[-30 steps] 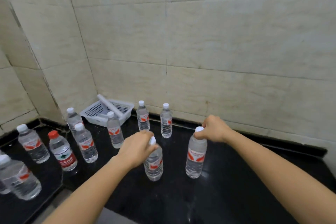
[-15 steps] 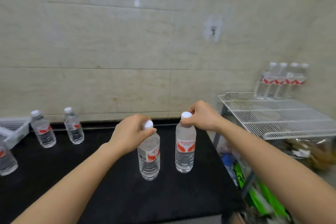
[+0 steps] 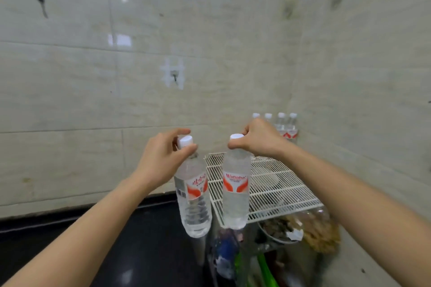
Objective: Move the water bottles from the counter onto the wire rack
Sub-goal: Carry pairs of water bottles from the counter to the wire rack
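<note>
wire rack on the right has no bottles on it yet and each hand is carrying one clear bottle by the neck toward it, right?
Not quite: the head view shows the white wire rack already has a row of four clear white-capped bottles at its back corner. The rest holds: left hand and right hand each carry one clear water bottle by the neck.

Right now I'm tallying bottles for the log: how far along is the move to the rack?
Done: four bottles already stand at the back of the wire rack. In hand: the left hand holds one bottle by the neck and the right hand another bottle, both lifted near the rack's edge, not yet set down. Left: placing these two; the visible part of the counter shows no bottles.
</note>
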{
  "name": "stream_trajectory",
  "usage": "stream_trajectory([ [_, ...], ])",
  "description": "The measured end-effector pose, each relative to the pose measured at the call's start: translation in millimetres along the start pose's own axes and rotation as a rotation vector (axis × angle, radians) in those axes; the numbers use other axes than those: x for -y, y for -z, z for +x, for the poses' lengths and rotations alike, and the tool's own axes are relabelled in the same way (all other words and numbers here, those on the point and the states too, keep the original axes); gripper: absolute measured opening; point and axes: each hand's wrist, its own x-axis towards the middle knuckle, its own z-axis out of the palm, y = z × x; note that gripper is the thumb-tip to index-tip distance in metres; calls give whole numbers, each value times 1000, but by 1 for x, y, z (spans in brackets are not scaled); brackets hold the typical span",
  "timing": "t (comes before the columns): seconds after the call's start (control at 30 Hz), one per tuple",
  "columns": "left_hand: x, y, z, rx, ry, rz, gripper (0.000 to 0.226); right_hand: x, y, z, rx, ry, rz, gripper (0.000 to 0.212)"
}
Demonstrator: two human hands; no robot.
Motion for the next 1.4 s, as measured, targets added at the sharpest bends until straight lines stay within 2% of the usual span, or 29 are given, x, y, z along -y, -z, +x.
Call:
stream_trajectory([
  [0.27,-18,-110,56,13,-27,11,45,-89,22,60,-93,-91,3,40],
  [0.57,26,-179,140,116,-12,9,51,-152,17,149,-172,-212,18,37],
  [0.73,57,-200,195,107,-46,40,48,-169,16,202,24,-145,-69,36],
  [1.03,103,-229,262,105,-14,88,46,-170,11,285,391,39,-157,16],
  [1.4,133,-254,290,128,70,52,43,-173,-19,339,447,145,-313,25],
])
